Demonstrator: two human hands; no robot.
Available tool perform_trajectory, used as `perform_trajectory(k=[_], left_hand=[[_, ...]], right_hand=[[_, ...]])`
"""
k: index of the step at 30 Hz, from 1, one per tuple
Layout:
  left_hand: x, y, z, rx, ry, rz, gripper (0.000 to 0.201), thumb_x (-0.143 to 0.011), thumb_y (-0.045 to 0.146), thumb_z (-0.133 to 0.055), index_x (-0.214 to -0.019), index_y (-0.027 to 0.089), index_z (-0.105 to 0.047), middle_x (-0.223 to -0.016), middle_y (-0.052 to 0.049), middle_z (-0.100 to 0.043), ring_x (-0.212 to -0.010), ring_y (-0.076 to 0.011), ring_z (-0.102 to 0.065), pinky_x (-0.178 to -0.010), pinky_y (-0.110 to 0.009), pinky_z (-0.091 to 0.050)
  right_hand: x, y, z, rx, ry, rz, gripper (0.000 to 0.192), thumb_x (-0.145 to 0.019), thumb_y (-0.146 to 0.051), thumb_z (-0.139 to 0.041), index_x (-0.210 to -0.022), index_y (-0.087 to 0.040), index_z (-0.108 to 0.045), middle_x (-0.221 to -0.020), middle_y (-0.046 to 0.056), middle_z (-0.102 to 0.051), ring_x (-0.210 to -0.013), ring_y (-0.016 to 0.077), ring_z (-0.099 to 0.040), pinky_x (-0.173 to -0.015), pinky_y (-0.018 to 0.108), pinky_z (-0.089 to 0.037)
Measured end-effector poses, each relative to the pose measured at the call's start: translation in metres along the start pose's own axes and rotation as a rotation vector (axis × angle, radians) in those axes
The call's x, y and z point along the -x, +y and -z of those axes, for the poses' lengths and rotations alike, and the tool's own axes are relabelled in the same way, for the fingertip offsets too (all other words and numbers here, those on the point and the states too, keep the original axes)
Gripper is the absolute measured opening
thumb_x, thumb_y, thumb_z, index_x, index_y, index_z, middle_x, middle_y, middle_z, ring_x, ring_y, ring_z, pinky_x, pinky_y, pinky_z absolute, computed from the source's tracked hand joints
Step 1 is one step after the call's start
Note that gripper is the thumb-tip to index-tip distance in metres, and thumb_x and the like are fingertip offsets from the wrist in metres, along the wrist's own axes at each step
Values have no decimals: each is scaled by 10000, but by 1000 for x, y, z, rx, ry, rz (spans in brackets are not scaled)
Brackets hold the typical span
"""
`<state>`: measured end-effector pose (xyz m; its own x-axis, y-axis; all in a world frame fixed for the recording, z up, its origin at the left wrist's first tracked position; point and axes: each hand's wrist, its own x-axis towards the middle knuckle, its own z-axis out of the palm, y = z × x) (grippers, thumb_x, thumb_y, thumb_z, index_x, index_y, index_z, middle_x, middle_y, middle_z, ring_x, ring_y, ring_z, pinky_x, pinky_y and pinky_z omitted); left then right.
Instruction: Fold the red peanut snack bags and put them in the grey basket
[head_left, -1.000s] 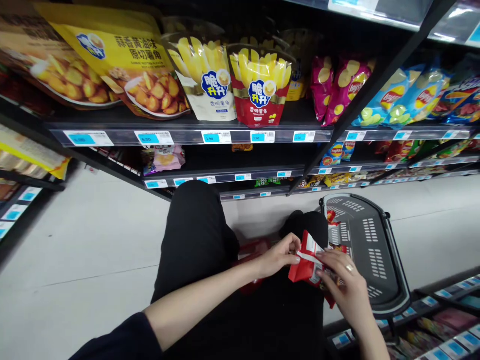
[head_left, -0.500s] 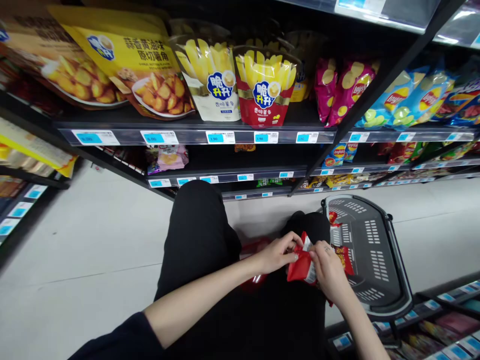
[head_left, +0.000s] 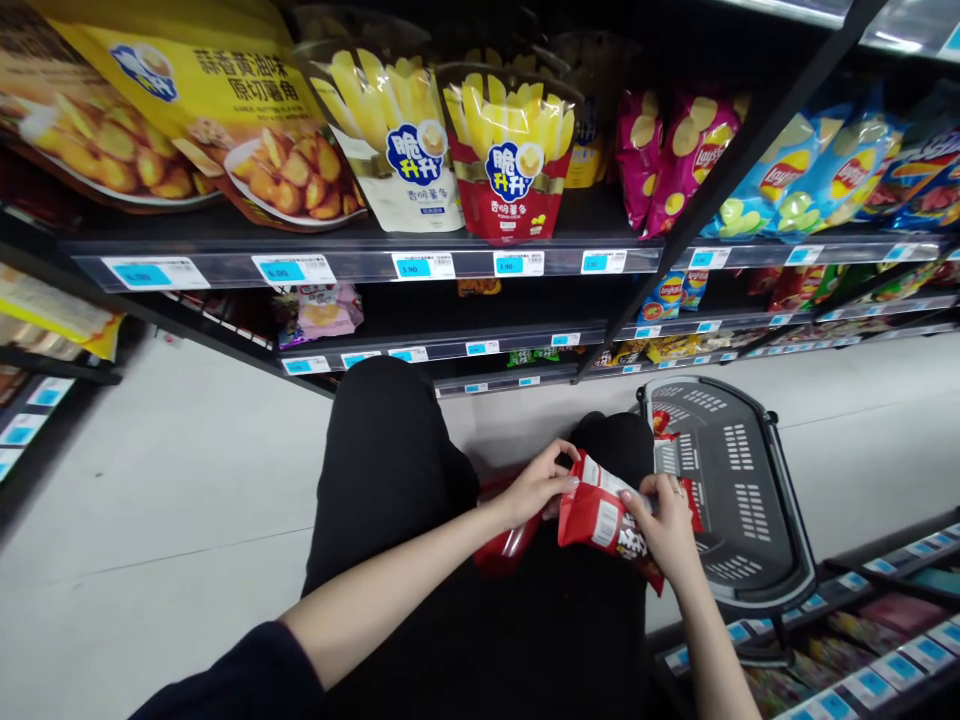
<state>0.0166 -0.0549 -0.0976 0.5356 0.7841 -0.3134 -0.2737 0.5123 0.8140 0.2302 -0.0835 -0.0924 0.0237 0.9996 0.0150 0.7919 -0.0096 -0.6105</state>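
Observation:
A red snack bag point(head_left: 600, 515) with a white barcode patch is held between my two hands above my lap. My left hand point(head_left: 541, 484) pinches its left end near the corner. On the other end, my right hand point(head_left: 664, 515) grips the bag with the thumb on top; a ring shows on one finger. Beneath my left forearm sits a shiny red object point(head_left: 508, 545), partly hidden between my legs. Just right of my knee stands a grey shopping basket point(head_left: 739, 480) with several red packets along its left side.
Ahead runs a dark shelf point(head_left: 360, 262) with yellow pouches point(head_left: 255, 110), potato stick bags point(head_left: 510, 160) and pink chip bags point(head_left: 694, 160). Another shelf rack point(head_left: 892, 670) borders the lower right. Pale floor tiles point(head_left: 187, 480) lie to the left.
The red bag has turned and stretched out between my hands, showing more of its printed face and barcode. My right hand has shifted along it, and the view has tilted slightly.

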Motion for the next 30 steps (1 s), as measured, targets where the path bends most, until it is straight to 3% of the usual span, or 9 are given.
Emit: perform_trajectory(k=[4, 8, 10, 12, 16, 23, 27, 30], left_hand=[[-6, -7, 8, -9, 103, 128, 348, -721, 248, -568, -982, 222, -339, -589, 85, -513, -352, -47, -395, -360, -144, -282], [-10, -9, 18, -161, 76, 373, 388, -708, 363, -607, -988, 188, -403, -618, 63, -515, -409, -61, -439, -393, -164, -313], [-11, -8, 21, -210, 14, 428, 350, -732, 417, -569, -954, 158, -490, -552, 64, -485, -407, -65, -430, -397, -170, -314], [-11, -6, 23, -217, -19, 418, 356, -743, 437, -546, -948, 146, -549, -502, 63, -476, -392, -69, -425, -391, -172, -301], [-12, 2, 22, -239, 4, 308, 384, -717, 457, -593, -909, 125, -616, -512, 36, -544, -425, -86, -478, -418, -185, -327], [-5, 23, 16, -233, -36, 113, 372, -697, 448, -642, -835, 105, -682, -754, -53, -690, -714, -195, -624, -663, -273, -461], [0, 31, 13, -287, -38, 76, 348, -714, 442, -625, -816, 117, -695, -766, -41, -697, -734, -207, -631, -660, -271, -470], [3, 32, 16, -314, 6, 35, 337, -734, 437, -602, -791, 118, -694, -755, -41, -696, -706, -196, -631, -635, -261, -472]], right_hand=[[14, 47, -11, -242, 46, -135, 332, -756, -515, -504, -854, -202, -553, -885, 52, -557, -873, 225, -505, -809, 383, -373], [38, 75, -24, -451, 267, -490, 477, -649, -586, -586, -904, -183, -564, -951, 73, -597, -904, 233, -541, -802, 360, -415], [50, 75, -26, -609, 229, -660, 500, -623, -615, -601, -845, -167, -594, -875, 78, -639, -850, 235, -580, -740, 337, -452], [60, 68, -26, -813, 153, -735, 503, -640, -614, -601, -838, -152, -621, -846, 84, -670, -802, 230, -614, -693, 323, -480], [65, 48, -18, -1001, 182, -664, 458, -629, -543, -671, -874, -156, -649, -805, 61, -695, -717, 215, -643, -631, 306, -504], [58, 29, 22, -794, 196, -692, 440, -606, -543, -690, -736, -122, -671, -611, 40, -665, -514, 178, -584, -481, 262, -461], [55, 17, 38, -848, 228, -730, 480, -610, -582, -665, -723, -115, -660, -542, 43, -630, -453, 181, -559, -430, 273, -439], [53, 8, 38, -695, 305, -621, 511, -630, -638, -607, -675, -131, -654, -529, 44, -619, -456, 177, -545, -436, 269, -422]])
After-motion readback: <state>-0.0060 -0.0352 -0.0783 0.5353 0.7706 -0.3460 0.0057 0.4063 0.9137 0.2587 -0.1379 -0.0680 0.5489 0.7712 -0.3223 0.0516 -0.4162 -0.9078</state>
